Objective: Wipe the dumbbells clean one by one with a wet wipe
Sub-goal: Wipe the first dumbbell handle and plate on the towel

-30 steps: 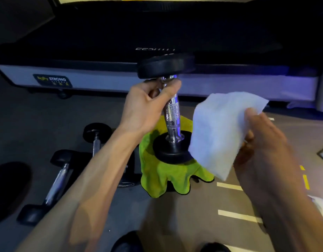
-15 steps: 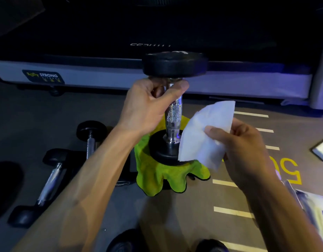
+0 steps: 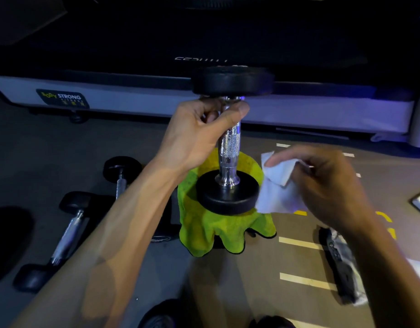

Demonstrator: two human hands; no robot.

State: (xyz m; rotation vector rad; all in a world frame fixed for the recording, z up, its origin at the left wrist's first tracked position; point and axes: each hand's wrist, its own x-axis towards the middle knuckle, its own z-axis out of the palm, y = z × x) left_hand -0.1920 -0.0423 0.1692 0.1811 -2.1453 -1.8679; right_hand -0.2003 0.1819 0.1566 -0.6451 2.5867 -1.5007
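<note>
Beside the upright dumbbell, stood on a green cloth and gripped near its top by the left hand, the right hand has lowered its pinched wet wipe to the bottom head, so wiping looks about to start.

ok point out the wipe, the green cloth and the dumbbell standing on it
wipe (image 3: pixel 278 197), head view, on its lower flat part beside the bottom weight
green cloth (image 3: pixel 204 230), head view, on its front drape below the weight
dumbbell (image 3: pixel 229 143), head view, on the knurled middle of its handle
</note>
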